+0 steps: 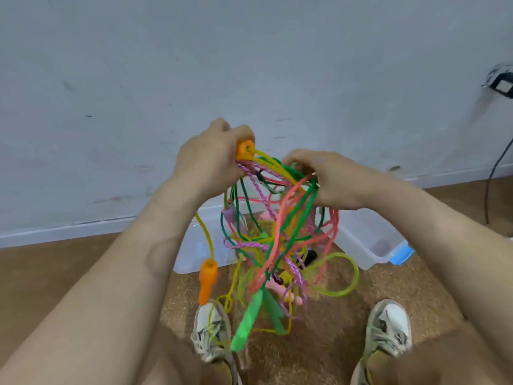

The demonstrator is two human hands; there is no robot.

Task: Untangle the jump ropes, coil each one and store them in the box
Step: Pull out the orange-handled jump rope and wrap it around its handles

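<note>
A pale, scuffed wall [166, 65] fills the upper half of the view and meets a wooden floor [55, 268] at a white skirting. On the floor lies a speckled cork-coloured mat [388, 287]. At its far edge stands a clear plastic box [369, 240] with a blue latch [402, 252]. A second clear container [191, 245] stands to the left of it, partly hidden behind the ropes.

The tangle of jump ropes [277, 240] hangs in the air from both hands, above the mat and in front of the box. Its yellow, green, coral, lime and purple braided strands are knotted together.

The left grip [208, 159] is closed tight, fingers curled round an orange handle [244, 149] at the top of the tangle, with yellow rope running out of the handle's end. The right grip [333, 179], just beside it, is also closed. Its fingers hook into a bunch of green and coral strands.

Two light sneakers [211, 329] stand on the mat, one on either side of the hanging mass. A bright green handle [247, 320] dangles low between them; whether it touches the mat cannot be told. A second orange handle [207, 279] hangs on the yellow rope at the left. A thin black cable [491, 176] runs down the wall at far right.
</note>
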